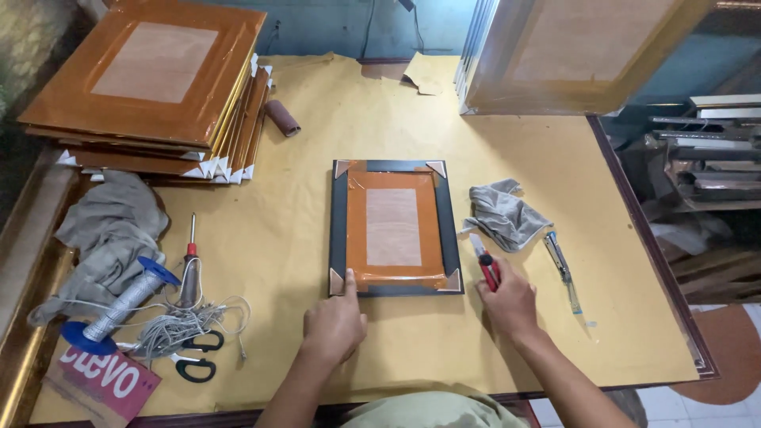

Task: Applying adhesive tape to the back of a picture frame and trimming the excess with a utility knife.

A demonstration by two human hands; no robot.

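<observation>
So I've got the dark picture frame (pixel 395 230) lying face down in the middle of the yellow-papered table (pixel 317 230), brown tape all around the backing and little corner protectors on all four corners. My left hand (pixel 334 325) is at about 7 o'clock from the frame, loosely curled, with the index finger poking the bottom-left corner. It isn't gripping anything. My right hand (pixel 510 299) sits at roughly 4 o'clock from the frame, closed around a red-handled cutter (pixel 485 261) whose tip points up toward the frame's right edge, just beside it.

Other stuff around: a crumpled grey rag (pixel 505 214) at 3 o'clock from the frame, and a second utility knife (pixel 562 269) lying just past my right hand. Up at 10 o'clock there's a stack of finished frames (pixel 154 87) with a roll of sandpaper (pixel 282 118) next to it. Over at 8 o'clock it's a mess: a grey cloth (pixel 111 226), a blue spool of string (pixel 119 305), a red-handled screwdriver (pixel 191 238) and black-handled scissors (pixel 198 355). A big framed panel (pixel 571 55) leans at about 1 o'clock.
</observation>
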